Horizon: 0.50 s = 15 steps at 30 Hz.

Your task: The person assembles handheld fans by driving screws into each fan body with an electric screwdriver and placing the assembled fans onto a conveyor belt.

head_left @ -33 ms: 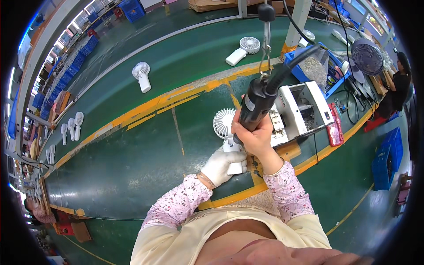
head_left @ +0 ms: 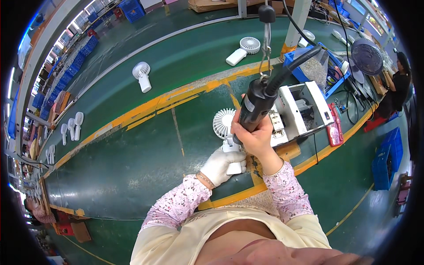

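1 white handheld fan (head_left: 224,123) is at the near side of the green bench (head_left: 132,154), face up, its handle wrapped by the gloved fingers of the left hand (head_left: 217,168), probably to keep it from turning. The bare right hand (head_left: 255,138) has its fingers curled round a black power driver (head_left: 254,106), angled down at the fan's neck; tip contact is hidden. A metal hook (head_left: 266,53) suspends the driver, likely sparing the wrist its weight. A white boxy device (head_left: 304,108) stands within easy right-hand reach.

Worn yellow tape (head_left: 163,106) edges the scuffed bench; beyond, 2 similar fans lie well apart on a green strip (head_left: 190,62). Another person (head_left: 399,84) is at far right.
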{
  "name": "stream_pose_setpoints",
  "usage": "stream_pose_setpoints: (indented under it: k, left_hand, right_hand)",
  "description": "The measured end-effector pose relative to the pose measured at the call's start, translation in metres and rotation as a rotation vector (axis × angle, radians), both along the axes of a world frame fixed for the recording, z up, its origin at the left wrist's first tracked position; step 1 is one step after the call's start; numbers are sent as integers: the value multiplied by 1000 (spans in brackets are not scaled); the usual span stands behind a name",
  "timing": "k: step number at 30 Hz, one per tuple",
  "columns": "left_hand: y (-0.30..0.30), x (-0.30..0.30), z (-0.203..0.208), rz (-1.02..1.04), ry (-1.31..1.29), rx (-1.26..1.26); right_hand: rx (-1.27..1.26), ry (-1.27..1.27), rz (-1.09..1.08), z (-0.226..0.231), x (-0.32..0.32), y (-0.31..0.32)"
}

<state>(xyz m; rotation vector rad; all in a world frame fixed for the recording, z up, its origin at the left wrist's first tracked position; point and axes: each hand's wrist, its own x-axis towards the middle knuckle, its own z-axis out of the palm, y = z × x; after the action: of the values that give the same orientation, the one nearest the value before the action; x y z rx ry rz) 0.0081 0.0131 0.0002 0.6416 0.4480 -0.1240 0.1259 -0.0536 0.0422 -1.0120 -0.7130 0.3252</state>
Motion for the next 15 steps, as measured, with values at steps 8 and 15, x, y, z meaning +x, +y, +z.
stream_pose_setpoints:
  k: [8,15]
  left_hand:
    - [-4,7,23,148,83,-431]
    - [-14,7,-9,114,-75,-375]
  right_hand:
    - [-160,-710,-832,26,38,-22]
    - [-116,-463,-666,32,17,-6]
